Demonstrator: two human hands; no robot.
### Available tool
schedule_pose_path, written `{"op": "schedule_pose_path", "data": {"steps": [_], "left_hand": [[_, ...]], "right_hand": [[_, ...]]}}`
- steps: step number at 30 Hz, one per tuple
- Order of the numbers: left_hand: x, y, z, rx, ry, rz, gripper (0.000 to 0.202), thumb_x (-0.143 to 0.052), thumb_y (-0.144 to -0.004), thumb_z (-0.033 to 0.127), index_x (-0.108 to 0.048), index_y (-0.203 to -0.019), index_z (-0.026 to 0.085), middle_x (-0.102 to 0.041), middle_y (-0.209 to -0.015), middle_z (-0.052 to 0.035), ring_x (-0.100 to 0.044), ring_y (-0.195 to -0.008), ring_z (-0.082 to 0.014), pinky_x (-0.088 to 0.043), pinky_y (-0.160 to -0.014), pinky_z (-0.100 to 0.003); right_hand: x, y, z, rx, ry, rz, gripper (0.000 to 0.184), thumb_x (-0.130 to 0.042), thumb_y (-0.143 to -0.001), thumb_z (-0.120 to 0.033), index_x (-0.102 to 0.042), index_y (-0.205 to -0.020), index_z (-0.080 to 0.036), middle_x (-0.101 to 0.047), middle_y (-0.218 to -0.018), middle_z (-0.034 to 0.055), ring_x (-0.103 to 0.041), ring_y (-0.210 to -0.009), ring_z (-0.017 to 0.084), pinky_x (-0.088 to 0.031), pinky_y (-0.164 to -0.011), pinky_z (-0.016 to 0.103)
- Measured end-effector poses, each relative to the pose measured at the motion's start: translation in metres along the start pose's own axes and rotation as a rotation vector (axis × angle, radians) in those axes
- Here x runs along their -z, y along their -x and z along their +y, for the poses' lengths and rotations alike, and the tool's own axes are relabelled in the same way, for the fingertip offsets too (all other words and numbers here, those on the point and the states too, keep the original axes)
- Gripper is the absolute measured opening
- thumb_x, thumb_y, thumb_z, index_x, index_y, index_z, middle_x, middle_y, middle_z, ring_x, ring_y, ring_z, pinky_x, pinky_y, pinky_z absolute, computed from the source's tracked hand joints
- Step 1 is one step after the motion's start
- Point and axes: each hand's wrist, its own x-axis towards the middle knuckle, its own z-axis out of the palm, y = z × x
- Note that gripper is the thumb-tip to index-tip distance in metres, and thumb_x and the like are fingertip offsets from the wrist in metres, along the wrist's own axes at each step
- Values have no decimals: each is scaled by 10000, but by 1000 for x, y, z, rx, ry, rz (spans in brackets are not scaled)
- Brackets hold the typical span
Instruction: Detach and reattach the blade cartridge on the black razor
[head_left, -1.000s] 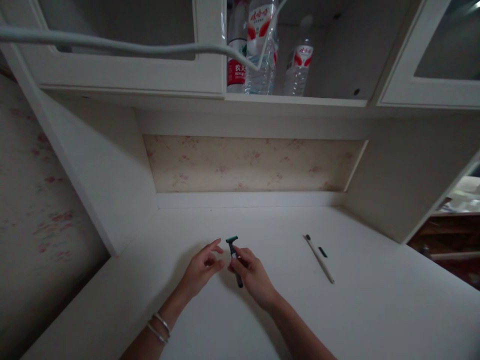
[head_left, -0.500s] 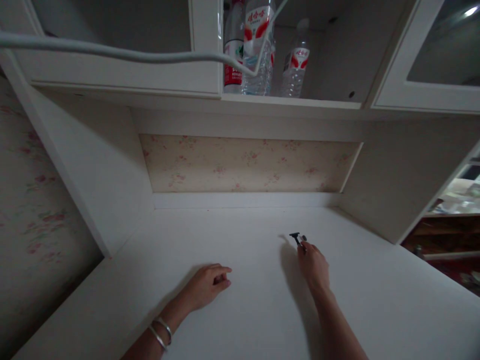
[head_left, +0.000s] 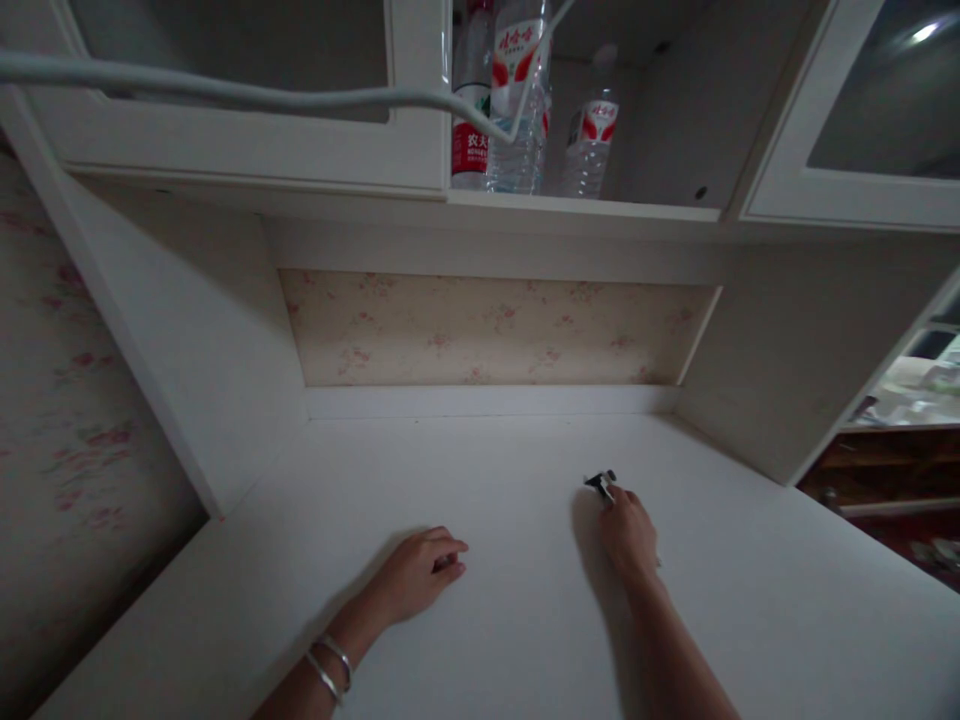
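Note:
My right hand is closed around a small black T-headed tool, with a pale part and a dark knob beside its head. Its head sticks out past my fingertips, a little above the white tabletop. Most of its lower part is hidden in my fingers, so I cannot make out its exact kind. My left hand rests on the tabletop to the left with nothing in it. Its fingers are loosely curled, and a gap shows between thumb and forefinger. Two silver bangles circle the left wrist.
Overhead, a white cabinet holds several plastic bottles in its open middle bay. A pale cable-like bar crosses the upper left. White side panels close in the tabletop, and floral wallpaper covers the back.
In my right hand the black tool has turned, its head now tilted and lower beside the dark knob. My left hand has shifted slightly right; the view has moved a little.

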Motion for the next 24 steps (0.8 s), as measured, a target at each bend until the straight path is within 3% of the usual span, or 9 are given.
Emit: {"op": "schedule_pose_path", "data": {"steps": [4,7,9,10,13,15,19,24], "left_hand": [[-1,0,0,-3,-13,7,267,-529,-850,319,-666,-1070,252,-627,-925,1,-566,-794,-124,-437,-765,-227],[-1,0,4,-1,-37,9,289,-528,-847,318,-651,-1101,257,-626,-938,-3,-562,-794,-129,-441,-766,-235],[-1,0,7,6,-61,11,356,-566,-818,319,-606,-1169,274,-625,-932,4,-554,-762,-128,-447,-753,-242],[-1,0,8,2,-73,16,415,-591,-798,319,-571,-1211,286,-627,-952,6,-554,-770,-132,-449,-763,-249],[-2,1,11,-33,-109,40,560,-639,-761,315,-481,-1298,297,-617,-1097,-11,-555,-914,-167,-432,-851,-280],[-2,1,12,-64,-128,35,517,-638,-768,318,-513,-1269,291,-617,-1119,-16,-546,-977,-181,-416,-885,-290],[1,2,15,-124,-137,2,278,-554,-850,341,-629,-1114,296,-640,-997,-3,-560,-936,-162,-418,-848,-268],[3,2,17,-138,-131,-2,258,-515,-883,344,-633,-1111,327,-627,-951,8,-560,-896,-145,-417,-804,-250]], "right_hand": [[1,7,-20,135,-121,54,390,-372,-854,-172,-545,-1186,-64,-551,-1181,192,-529,-1074,291,-408,-891,385],[-4,32,-52,307,-270,-17,304,-394,-879,-241,-606,-1058,-115,-616,-1065,137,-595,-949,224,-458,-841,314],[-8,57,-77,452,-364,-144,233,-432,-870,-248,-641,-946,-181,-657,-943,62,-625,-794,160,-492,-730,233],[-8,71,-88,563,-483,-271,222,-439,-860,-209,-643,-943,-183,-663,-930,59,-625,-794,156,-492,-724,228],[-5,101,-115,864,-664,-541,398,-441,-751,-59,-639,-1056,-221,-669,-1022,39,-610,-939,167,-461,-852,259],[0,109,-122,977,-686,-621,523,-423,-679,-7,-638,-1094,-241,-663,-1080,28,-585,-1023,176,-422,-928,290],[8,104,-120,969,-733,-726,520,-399,-697,-3,-639,-1095,-235,-662,-1091,26,-591,-1021,160,-432,-913,270],[9,100,-115,916,-730,-755,494,-398,-702,-5,-647,-1062,-233,-665,-1061,25,-597,-1007,163,-439,-895,266]]}}
